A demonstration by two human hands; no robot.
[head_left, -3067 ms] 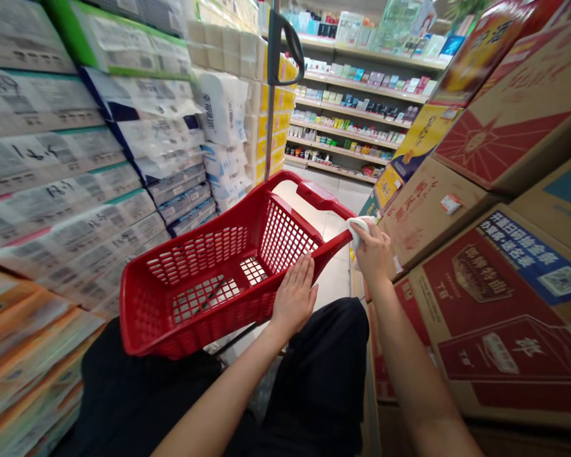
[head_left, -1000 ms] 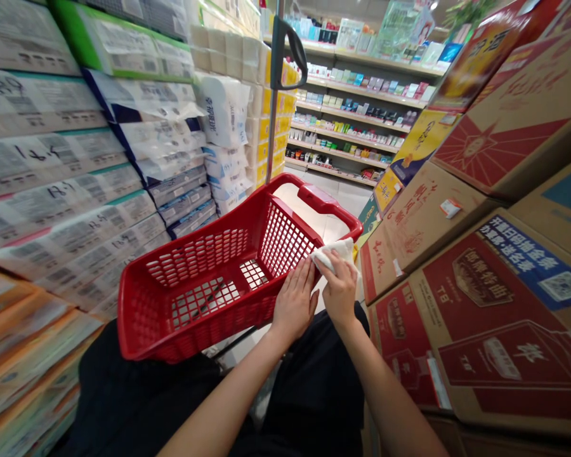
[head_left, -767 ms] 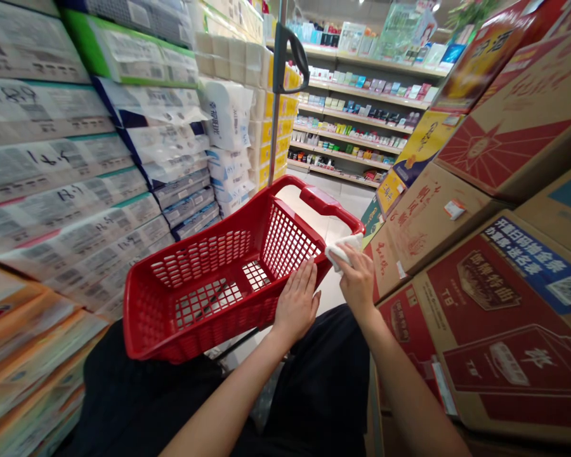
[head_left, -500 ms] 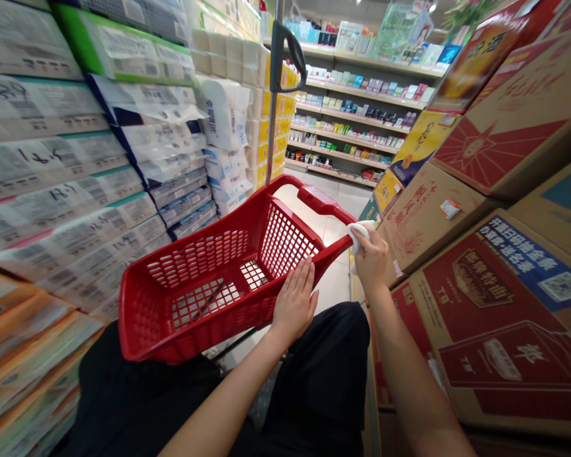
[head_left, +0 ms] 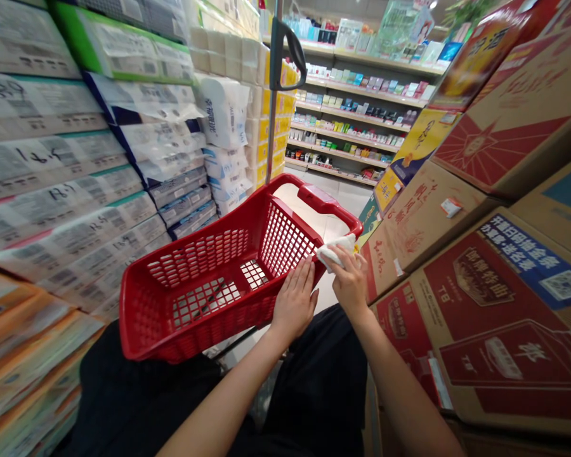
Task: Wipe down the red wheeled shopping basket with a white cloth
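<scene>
Red basket point(head_left: 219, 327), hard plastic, long tapered box with a smooth rolled rim and grid-perforated walls and base, sat slanted in front of the person, near end by the dark cloth trousers point(head_left: 323, 374). Its moulded handle point(head_left: 320, 200) arched out at the far end. Left hand point(head_left: 294, 299) lay flat on the near side rim, fingers straight and together, gripping nothing. Right hand point(head_left: 348, 279) pinched a soft, crumpled white cloth point(head_left: 335, 249) against the rim where the handle began, just beside the left fingertips. Thin metal pole point(head_left: 271, 127) with a dark loop grip point(head_left: 276, 54) rose behind the basket. Pale, glossy floor point(head_left: 335, 181) showed below. Aisle was narrow: plastic-wrapped paper packs point(head_left: 52, 152) stacked left, some marked with handwritten numbers; printed cardboard cartons point(head_left: 476, 279) piled right, matte brown and red. Shelves point(head_left: 356, 114) of small boxes and bottles closed the background.
</scene>
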